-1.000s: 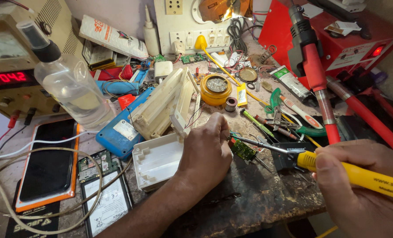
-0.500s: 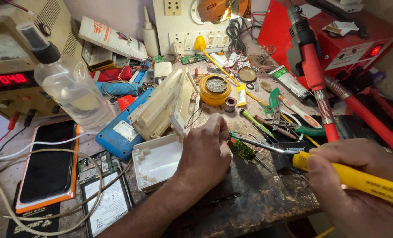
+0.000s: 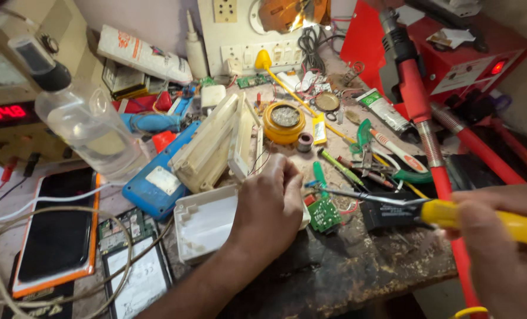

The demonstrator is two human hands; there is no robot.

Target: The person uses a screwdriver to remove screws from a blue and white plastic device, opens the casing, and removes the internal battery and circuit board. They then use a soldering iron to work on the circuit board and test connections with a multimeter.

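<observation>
My right hand (image 3: 506, 248) grips a yellow-handled soldering iron (image 3: 482, 220), its metal tip reaching left toward a small green circuit board (image 3: 324, 214) on the dark bench. My left hand (image 3: 268, 207) is curled beside that board, fingers pinched together at thin wires next to an open white plastic case (image 3: 201, 227); what the fingertips pinch is hidden. A cream-coloured case part (image 3: 213, 145) leans just behind the left hand.
A round yellow tin (image 3: 284, 122), a clear plastic bottle (image 3: 89, 127), a blue device (image 3: 157, 180), a phone in an orange case (image 3: 56, 227), a power supply with red display (image 3: 6, 112), a red station (image 3: 452, 59), a red-handled tool (image 3: 420, 112) and loose tools crowd the bench.
The soldering iron tip has stayed near the green board; both hands have barely shifted. The red display reading has changed.
</observation>
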